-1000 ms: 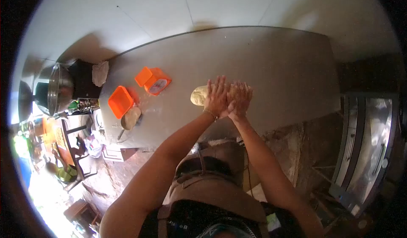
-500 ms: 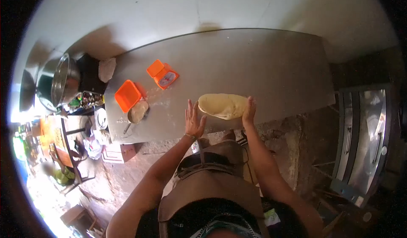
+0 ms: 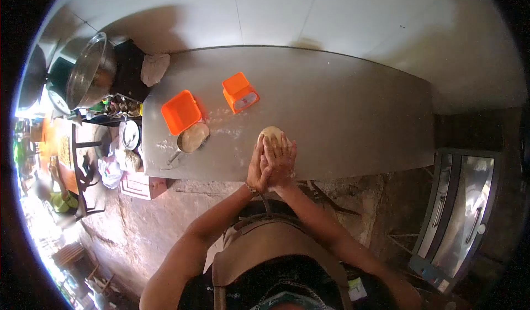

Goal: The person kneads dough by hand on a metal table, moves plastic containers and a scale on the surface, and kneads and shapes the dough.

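A long grey tabletop runs along the pale wall, floury toward its left. The orange tray sits there, left of the orange scale. Near the front edge, both hands' fingers press over the dough.

A brown apron with straps covers a black top. A white-and-green patch sits right of the apron. A bracelet rings the left wrist.
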Action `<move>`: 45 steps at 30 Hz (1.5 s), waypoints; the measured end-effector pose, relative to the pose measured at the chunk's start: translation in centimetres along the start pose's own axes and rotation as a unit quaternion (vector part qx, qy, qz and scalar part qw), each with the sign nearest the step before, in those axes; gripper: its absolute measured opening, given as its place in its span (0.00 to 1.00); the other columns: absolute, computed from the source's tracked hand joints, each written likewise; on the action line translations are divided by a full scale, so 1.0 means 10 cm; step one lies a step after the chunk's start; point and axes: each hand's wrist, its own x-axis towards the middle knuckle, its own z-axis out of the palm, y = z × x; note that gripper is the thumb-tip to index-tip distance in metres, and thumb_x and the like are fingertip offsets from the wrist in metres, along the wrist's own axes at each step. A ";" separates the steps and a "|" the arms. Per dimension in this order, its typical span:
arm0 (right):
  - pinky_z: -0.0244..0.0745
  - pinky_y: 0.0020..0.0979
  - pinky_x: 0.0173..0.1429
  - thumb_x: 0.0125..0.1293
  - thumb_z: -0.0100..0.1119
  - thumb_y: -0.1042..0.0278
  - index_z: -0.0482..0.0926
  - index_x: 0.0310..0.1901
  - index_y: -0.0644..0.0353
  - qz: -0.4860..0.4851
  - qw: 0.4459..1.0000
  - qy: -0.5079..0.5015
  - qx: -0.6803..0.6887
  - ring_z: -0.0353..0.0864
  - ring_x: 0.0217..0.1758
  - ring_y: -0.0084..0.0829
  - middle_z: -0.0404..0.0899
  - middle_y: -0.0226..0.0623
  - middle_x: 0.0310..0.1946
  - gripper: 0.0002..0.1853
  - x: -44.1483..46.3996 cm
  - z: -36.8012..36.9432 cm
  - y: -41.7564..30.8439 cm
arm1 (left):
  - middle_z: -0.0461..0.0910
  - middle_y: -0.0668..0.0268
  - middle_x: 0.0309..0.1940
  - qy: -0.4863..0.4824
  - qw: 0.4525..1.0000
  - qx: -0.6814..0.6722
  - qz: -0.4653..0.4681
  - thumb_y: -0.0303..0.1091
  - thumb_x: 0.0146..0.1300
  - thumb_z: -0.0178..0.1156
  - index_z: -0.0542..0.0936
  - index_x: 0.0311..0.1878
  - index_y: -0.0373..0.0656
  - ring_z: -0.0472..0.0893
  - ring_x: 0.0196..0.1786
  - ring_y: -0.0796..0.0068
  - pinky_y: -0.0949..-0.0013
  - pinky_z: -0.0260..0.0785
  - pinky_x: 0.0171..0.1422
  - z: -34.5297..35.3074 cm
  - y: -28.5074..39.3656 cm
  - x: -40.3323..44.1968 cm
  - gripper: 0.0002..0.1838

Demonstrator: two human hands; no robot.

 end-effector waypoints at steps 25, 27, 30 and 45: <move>0.37 0.73 0.87 0.82 0.43 0.34 0.60 0.86 0.48 0.170 0.974 -0.128 -0.082 0.42 0.92 0.54 0.51 0.46 0.89 0.39 2.58 1.06 2.26 | 0.46 0.39 0.88 -0.003 0.821 0.564 -0.087 0.67 0.75 0.47 0.55 0.87 0.38 0.40 0.91 0.41 0.25 0.27 0.87 0.72 -1.59 3.34 0.50; 0.47 0.69 0.85 0.82 0.46 0.41 0.66 0.82 0.53 0.106 0.993 0.020 -0.047 0.52 0.90 0.50 0.61 0.45 0.86 0.35 2.51 1.10 2.26 | 0.46 0.39 0.88 -0.026 0.817 0.561 -0.133 0.67 0.75 0.46 0.56 0.87 0.38 0.40 0.91 0.41 0.25 0.29 0.88 0.77 -1.41 3.15 0.50; 0.59 0.63 0.81 0.82 0.48 0.44 0.71 0.78 0.54 0.039 0.993 -0.109 0.001 0.63 0.85 0.49 0.67 0.47 0.82 0.32 2.08 0.87 2.12 | 0.46 0.38 0.88 -0.103 0.823 0.523 -0.194 0.68 0.76 0.43 0.56 0.86 0.36 0.41 0.91 0.42 0.28 0.32 0.88 0.73 -1.18 2.82 0.50; 0.71 0.55 0.68 0.83 0.52 0.45 0.78 0.61 0.63 0.254 0.935 -0.030 0.245 0.82 0.60 0.53 0.81 0.52 0.56 0.26 -0.88 -0.52 1.42 | 0.55 0.49 0.88 0.006 0.957 0.284 -0.051 0.49 0.75 0.54 0.58 0.87 0.40 0.48 0.91 0.45 0.38 0.32 0.92 0.51 -0.25 0.12 0.42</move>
